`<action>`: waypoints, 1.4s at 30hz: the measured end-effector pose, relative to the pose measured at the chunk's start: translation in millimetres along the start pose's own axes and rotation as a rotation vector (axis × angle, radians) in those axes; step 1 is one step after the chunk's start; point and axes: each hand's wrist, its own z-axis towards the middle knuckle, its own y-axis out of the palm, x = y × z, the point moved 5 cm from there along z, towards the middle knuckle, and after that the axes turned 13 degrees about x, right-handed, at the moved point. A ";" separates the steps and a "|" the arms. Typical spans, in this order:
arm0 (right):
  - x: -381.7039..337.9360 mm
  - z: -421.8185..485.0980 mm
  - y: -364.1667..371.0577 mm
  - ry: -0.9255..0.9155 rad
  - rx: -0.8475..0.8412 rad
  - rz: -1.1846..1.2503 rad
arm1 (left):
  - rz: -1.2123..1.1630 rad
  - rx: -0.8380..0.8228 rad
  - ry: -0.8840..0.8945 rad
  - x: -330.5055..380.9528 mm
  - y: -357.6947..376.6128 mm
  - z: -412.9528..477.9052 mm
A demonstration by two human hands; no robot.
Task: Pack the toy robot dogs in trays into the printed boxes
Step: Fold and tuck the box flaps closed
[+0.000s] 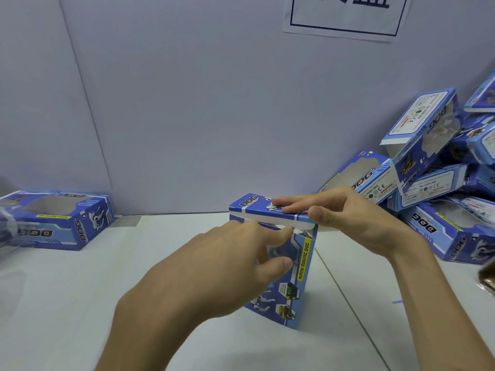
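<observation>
Gripping the upright box point(297, 287) with my left hand point(214, 266) — my right hand point(356, 220) is pressing straight fingers point(297, 202) on its flap point(253, 210).

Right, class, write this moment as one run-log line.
stage: closing upright box | left hand: grips it | right hand: fingers flat on top flap | flap: not yet tucked in
</observation>
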 end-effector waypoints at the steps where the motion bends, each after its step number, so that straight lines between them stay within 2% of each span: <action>1: 0.2 -1.4 0.2 -0.002 -0.025 0.016 | -0.027 0.013 -0.003 -0.6 -1.4 0.2; 4: 2.1 -4.3 -0.1 -0.012 -0.083 0.039 | -0.108 0.045 -0.020 -5.2 -8.2 -0.3; 13: 0.0 -1.7 0.6 0.008 -0.063 -0.016 | -0.143 0.041 -0.003 -8.3 -14.1 -2.1; 19: -1.7 -4.4 0.9 0.021 -0.106 -0.043 | -0.175 0.050 -0.018 -11.1 -15.2 -3.1; 25: -2.6 -4.5 0.3 0.002 -0.032 -0.059 | -0.174 0.095 -0.007 -9.9 -14.0 0.6; 33: -4.7 -3.4 0.9 -0.004 -0.067 -0.067 | -0.132 0.259 0.065 -3.9 -12.7 6.6; 42: -12.0 -2.6 3.3 -0.040 -0.006 -0.141 | -0.167 0.263 0.076 -7.6 -6.6 10.8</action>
